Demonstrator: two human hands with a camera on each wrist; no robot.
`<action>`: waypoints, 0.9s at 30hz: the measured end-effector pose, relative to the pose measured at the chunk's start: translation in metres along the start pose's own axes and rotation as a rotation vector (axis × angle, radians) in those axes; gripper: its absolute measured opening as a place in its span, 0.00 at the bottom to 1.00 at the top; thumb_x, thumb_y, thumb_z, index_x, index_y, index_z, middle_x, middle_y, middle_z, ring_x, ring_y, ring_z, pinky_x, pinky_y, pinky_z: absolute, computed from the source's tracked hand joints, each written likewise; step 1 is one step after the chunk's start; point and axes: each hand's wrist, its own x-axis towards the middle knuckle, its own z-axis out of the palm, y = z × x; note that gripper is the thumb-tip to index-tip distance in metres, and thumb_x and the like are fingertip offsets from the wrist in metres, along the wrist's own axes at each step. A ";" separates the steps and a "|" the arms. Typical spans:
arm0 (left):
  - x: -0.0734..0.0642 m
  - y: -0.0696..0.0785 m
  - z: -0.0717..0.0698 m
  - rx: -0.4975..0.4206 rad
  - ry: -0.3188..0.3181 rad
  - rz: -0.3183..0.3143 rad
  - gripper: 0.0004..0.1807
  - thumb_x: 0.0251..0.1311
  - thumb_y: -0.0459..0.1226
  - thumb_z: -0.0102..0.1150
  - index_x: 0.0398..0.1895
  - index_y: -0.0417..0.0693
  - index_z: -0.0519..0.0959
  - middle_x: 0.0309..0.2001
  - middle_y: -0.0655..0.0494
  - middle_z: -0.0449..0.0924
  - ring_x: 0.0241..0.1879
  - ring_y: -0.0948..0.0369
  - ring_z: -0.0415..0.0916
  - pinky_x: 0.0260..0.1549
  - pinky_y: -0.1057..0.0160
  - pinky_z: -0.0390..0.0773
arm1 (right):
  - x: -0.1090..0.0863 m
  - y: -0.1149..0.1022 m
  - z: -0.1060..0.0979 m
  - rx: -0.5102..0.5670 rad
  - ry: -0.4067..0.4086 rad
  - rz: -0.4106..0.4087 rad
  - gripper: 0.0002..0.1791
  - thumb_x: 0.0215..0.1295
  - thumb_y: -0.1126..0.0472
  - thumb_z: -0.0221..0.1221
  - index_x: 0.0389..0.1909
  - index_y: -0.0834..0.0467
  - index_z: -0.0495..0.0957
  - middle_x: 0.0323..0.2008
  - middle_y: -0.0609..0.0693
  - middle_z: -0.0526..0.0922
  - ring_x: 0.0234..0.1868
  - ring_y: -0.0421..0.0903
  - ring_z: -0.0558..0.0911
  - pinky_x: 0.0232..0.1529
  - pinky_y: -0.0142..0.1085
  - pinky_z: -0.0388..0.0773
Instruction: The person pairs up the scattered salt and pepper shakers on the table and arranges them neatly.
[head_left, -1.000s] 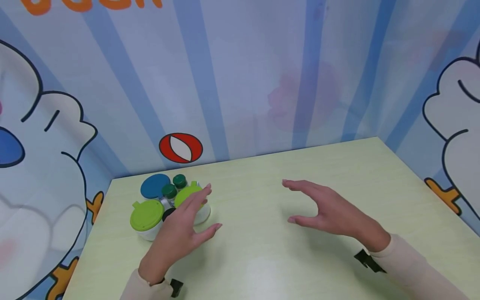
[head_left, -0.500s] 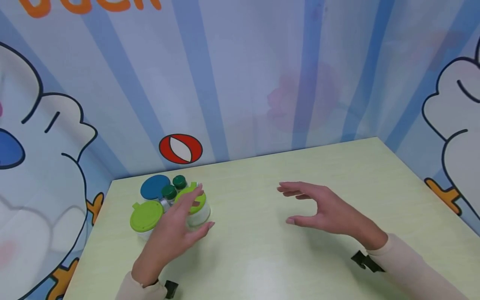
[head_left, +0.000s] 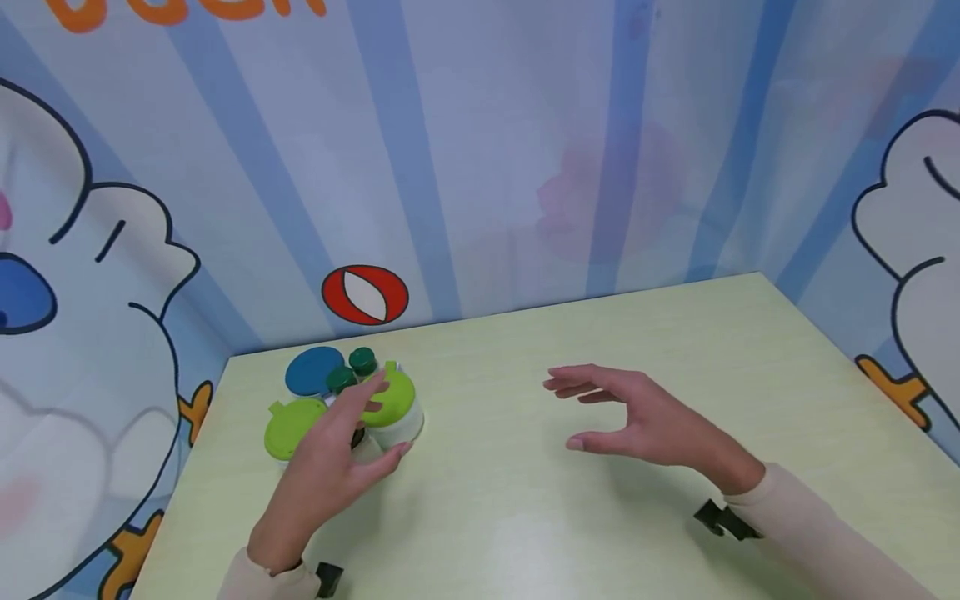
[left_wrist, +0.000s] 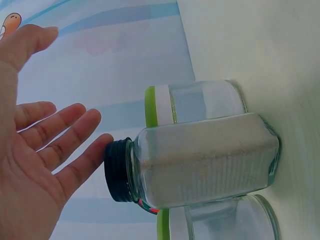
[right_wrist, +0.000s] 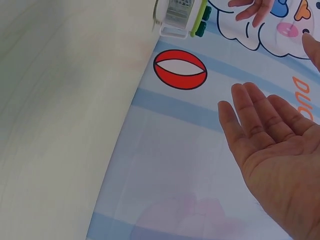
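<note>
My left hand (head_left: 318, 479) hovers over a cluster of jars at the table's left, thumb spread from loosely bent fingers, holding nothing. In the left wrist view one fingertip overlaps the edge of a black cap (left_wrist: 119, 171) on a square glass jar (left_wrist: 210, 160) with pale contents; whether it touches, I cannot tell. Beside that jar stand two green-lidded jars, one lime lid (head_left: 294, 427) left of the hand and another lime lid (head_left: 393, 400) right of it. My right hand (head_left: 648, 421) is held above the table, thumb apart from the fingers, with nothing in it.
Behind the lime-lidded jars are a blue round lid (head_left: 313, 372) and two dark green caps, one dark green cap (head_left: 363, 360) farther back. The pale table (head_left: 510, 500) ends at a striped blue printed backdrop (head_left: 510, 167), with printed side panels at left and right.
My left hand has moved left and slightly down, uncovering more of the right lime-lidded jar. The right hand has drifted a little left. The jars stay where they were.
</note>
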 end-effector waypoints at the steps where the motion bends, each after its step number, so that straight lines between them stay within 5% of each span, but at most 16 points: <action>1: 0.000 0.000 0.000 -0.001 -0.002 -0.002 0.49 0.51 0.46 0.78 0.76 0.51 0.63 0.66 0.53 0.74 0.54 0.58 0.81 0.48 0.54 0.85 | 0.001 0.000 0.001 0.001 -0.001 -0.002 0.39 0.63 0.50 0.70 0.73 0.42 0.66 0.66 0.39 0.77 0.63 0.40 0.79 0.62 0.49 0.77; 27: -0.019 -0.019 -0.018 -0.019 0.033 -0.064 0.47 0.50 0.40 0.79 0.75 0.54 0.66 0.68 0.51 0.71 0.67 0.51 0.68 0.55 0.38 0.79 | 0.027 -0.003 0.028 0.120 -0.060 -0.047 0.37 0.61 0.52 0.72 0.71 0.42 0.69 0.65 0.45 0.78 0.62 0.42 0.80 0.63 0.48 0.77</action>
